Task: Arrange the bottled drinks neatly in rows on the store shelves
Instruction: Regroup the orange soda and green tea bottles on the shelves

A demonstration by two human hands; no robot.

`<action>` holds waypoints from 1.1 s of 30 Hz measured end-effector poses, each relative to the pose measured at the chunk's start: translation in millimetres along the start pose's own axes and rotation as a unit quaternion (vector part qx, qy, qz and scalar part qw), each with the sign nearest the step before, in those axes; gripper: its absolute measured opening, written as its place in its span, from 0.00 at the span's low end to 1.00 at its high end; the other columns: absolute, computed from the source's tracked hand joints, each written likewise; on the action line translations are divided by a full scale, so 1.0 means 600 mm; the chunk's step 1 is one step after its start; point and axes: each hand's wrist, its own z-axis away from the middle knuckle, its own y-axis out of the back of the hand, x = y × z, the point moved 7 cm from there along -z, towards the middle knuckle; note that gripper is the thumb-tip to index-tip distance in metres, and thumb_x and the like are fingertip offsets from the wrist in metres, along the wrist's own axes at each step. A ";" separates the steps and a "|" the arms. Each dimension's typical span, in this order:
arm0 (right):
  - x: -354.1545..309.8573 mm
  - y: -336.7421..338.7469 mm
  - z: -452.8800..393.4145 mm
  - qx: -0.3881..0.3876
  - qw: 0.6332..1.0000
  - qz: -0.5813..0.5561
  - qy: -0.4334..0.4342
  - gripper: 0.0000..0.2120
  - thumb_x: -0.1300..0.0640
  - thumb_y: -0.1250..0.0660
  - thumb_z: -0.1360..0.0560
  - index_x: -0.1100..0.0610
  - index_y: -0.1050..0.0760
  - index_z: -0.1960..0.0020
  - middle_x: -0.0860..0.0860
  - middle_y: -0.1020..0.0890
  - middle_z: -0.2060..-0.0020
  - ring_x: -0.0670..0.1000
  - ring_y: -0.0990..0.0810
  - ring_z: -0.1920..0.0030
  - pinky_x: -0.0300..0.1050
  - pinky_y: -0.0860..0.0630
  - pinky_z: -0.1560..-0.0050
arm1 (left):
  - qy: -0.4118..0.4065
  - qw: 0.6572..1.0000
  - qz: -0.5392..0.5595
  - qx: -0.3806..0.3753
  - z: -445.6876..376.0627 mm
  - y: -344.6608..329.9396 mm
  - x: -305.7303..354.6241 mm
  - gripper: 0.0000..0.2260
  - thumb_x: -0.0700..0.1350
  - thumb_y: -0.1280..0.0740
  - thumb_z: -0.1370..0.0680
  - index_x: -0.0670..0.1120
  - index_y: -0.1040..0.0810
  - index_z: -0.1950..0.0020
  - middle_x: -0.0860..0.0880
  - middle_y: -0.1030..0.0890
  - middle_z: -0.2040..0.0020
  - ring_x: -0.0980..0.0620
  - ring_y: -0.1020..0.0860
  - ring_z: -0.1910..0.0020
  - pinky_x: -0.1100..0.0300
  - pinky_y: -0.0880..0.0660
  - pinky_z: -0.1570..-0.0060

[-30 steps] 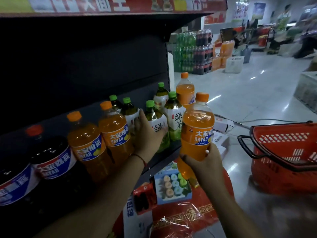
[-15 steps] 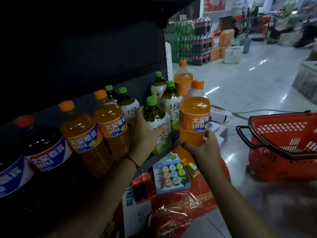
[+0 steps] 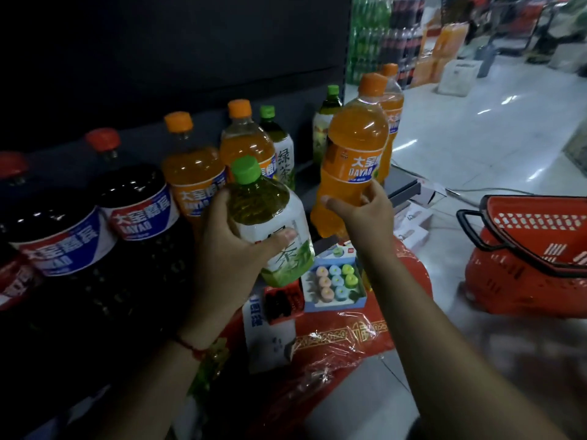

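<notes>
The left hand [image 3: 236,246] is wrapped around a green-capped tea bottle [image 3: 270,223], thumb across its white label, holding it tilted at the front edge of the dark shelf [image 3: 401,185] — whether its base touches the shelf cannot be told. The right hand [image 3: 365,211] curls its fingers round the lower half of an orange soda bottle [image 3: 352,160], upright near the shelf's right end, just in front of another orange bottle [image 3: 392,103]. To the left stand 2 more orange bottles [image 3: 193,173] and dark cola bottles [image 3: 133,198] in a row — a red basket [image 3: 533,249] sits on the floor at right.
</notes>
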 end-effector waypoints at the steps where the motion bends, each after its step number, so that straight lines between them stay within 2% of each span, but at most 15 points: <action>1: 0.002 -0.016 -0.002 0.000 1.000 0.001 0.000 0.29 0.51 0.20 0.36 0.47 0.26 0.37 0.40 0.19 0.46 0.38 0.22 0.48 0.43 0.24 0.49 | 0.011 1.000 0.005 0.005 0.002 0.008 -0.006 0.31 0.49 0.18 0.37 0.58 0.26 0.37 0.60 0.20 0.43 0.60 0.21 0.44 0.50 0.20 0.45; 3: 0.011 -0.044 -0.005 0.001 1.000 0.011 0.002 0.33 0.50 0.20 0.37 0.48 0.27 0.35 0.44 0.19 0.42 0.46 0.21 0.44 0.51 0.22 0.44 | 0.032 0.999 0.011 0.009 0.004 0.021 -0.019 0.33 0.50 0.18 0.39 0.59 0.27 0.37 0.60 0.20 0.43 0.60 0.21 0.44 0.49 0.21 0.45; 5: 0.018 -0.071 -0.006 -0.007 0.999 0.031 0.011 0.33 0.50 0.20 0.36 0.48 0.28 0.34 0.45 0.20 0.41 0.48 0.21 0.42 0.55 0.22 0.41 | 0.049 0.999 0.020 0.010 0.005 0.032 -0.033 0.36 0.54 0.19 0.41 0.60 0.27 0.36 0.59 0.20 0.42 0.58 0.21 0.43 0.47 0.21 0.45; 9: 0.033 -0.111 -0.011 -0.043 0.998 0.054 0.014 0.33 0.48 0.22 0.32 0.47 0.30 0.31 0.44 0.21 0.40 0.48 0.23 0.40 0.53 0.23 0.40 | 0.076 0.996 0.044 0.011 0.001 0.048 -0.055 0.39 0.59 0.20 0.44 0.61 0.29 0.35 0.57 0.20 0.41 0.54 0.20 0.42 0.46 0.20 0.47; 12: 0.041 -0.125 -0.011 -0.062 0.997 0.051 0.010 0.33 0.47 0.24 0.30 0.46 0.33 0.29 0.42 0.23 0.38 0.48 0.24 0.38 0.54 0.24 0.38 | 0.083 0.995 0.057 0.009 0.001 0.057 -0.060 0.38 0.56 0.19 0.43 0.59 0.28 0.35 0.57 0.19 0.41 0.55 0.19 0.44 0.47 0.19 0.47; 15: 0.043 -0.127 -0.012 -0.077 0.996 0.045 0.001 0.30 0.47 0.25 0.28 0.44 0.33 0.30 0.39 0.24 0.40 0.48 0.24 0.38 0.56 0.24 0.37 | 0.086 0.994 0.067 0.008 -0.001 0.063 -0.056 0.36 0.54 0.19 0.41 0.58 0.27 0.35 0.56 0.19 0.42 0.56 0.19 0.45 0.48 0.19 0.49; 18: 0.033 -0.121 -0.005 -0.102 0.994 0.031 -0.021 0.30 0.50 0.28 0.25 0.46 0.35 0.27 0.40 0.24 0.38 0.47 0.24 0.37 0.59 0.25 0.36 | 0.087 0.993 0.081 0.009 -0.002 0.063 -0.048 0.33 0.46 0.18 0.37 0.56 0.27 0.36 0.56 0.18 0.44 0.59 0.18 0.47 0.50 0.18 0.50; 20: 0.012 -0.105 0.024 -0.098 0.994 0.028 -0.025 0.31 0.51 0.30 0.23 0.49 0.38 0.24 0.44 0.26 0.33 0.46 0.26 0.34 0.55 0.25 0.35 | 0.085 0.992 0.088 0.007 0.000 0.064 -0.040 0.32 0.44 0.18 0.36 0.57 0.27 0.37 0.57 0.18 0.44 0.59 0.19 0.47 0.50 0.19 0.49; 22: -0.026 -0.082 0.074 -0.099 0.993 0.058 0.015 0.27 0.48 0.32 0.22 0.49 0.34 0.26 0.44 0.25 0.33 0.40 0.25 0.37 0.42 0.24 0.39 | 0.083 0.992 0.095 0.003 0.004 0.067 -0.030 0.32 0.44 0.18 0.36 0.58 0.27 0.37 0.57 0.18 0.45 0.59 0.19 0.47 0.51 0.19 0.49; 24: -0.064 -0.067 0.133 -0.157 0.982 0.094 0.038 0.27 0.38 0.32 0.26 0.45 0.30 0.29 0.41 0.24 0.36 0.40 0.24 0.38 0.33 0.25 0.46 | 0.080 0.991 0.107 -0.003 0.012 0.071 -0.017 0.31 0.44 0.18 0.36 0.57 0.26 0.37 0.57 0.17 0.46 0.59 0.18 0.48 0.55 0.19 0.51; 25: -0.081 -0.069 0.163 -0.213 0.972 0.098 0.032 0.30 0.35 0.31 0.29 0.41 0.31 0.30 0.39 0.24 0.37 0.42 0.23 0.38 0.35 0.23 0.46 | 0.079 0.991 0.112 -0.005 0.016 0.073 -0.007 0.30 0.44 0.19 0.35 0.56 0.25 0.37 0.57 0.17 0.47 0.60 0.18 0.49 0.56 0.19 0.52; 27: -0.107 -0.078 0.214 -0.304 0.942 0.133 0.040 0.39 0.36 0.26 0.33 0.37 0.39 0.27 0.37 0.25 0.37 0.46 0.22 0.37 0.45 0.21 0.43 | 0.080 0.989 0.123 -0.006 0.024 0.078 0.017 0.28 0.44 0.19 0.35 0.54 0.25 0.38 0.57 0.16 0.48 0.60 0.17 0.51 0.58 0.18 0.55; 28: -0.116 -0.081 0.229 -0.306 0.929 0.193 0.076 0.47 0.37 0.24 0.35 0.38 0.45 0.24 0.39 0.27 0.35 0.48 0.25 0.35 0.50 0.23 0.39 | 0.078 0.989 0.128 -0.005 0.026 0.079 0.028 0.28 0.45 0.19 0.35 0.53 0.25 0.38 0.56 0.16 0.49 0.59 0.17 0.52 0.57 0.19 0.55; 30: -0.149 -0.073 0.243 -0.233 0.907 0.319 0.147 0.57 0.34 0.26 0.38 0.45 0.55 0.20 0.44 0.32 0.31 0.48 0.32 0.30 0.53 0.30 0.32 | 0.067 0.989 0.128 -0.013 0.030 0.082 0.065 0.27 0.47 0.19 0.35 0.54 0.25 0.39 0.56 0.16 0.49 0.58 0.17 0.51 0.54 0.19 0.52; 33: -0.214 -0.048 0.250 -0.138 0.915 0.326 0.194 0.53 0.38 0.27 0.39 0.50 0.49 0.21 0.44 0.30 0.35 0.48 0.33 0.34 0.53 0.32 0.33 | 0.027 0.991 0.122 -0.044 0.028 0.084 0.131 0.29 0.46 0.18 0.35 0.57 0.28 0.40 0.57 0.17 0.48 0.60 0.18 0.52 0.60 0.19 0.54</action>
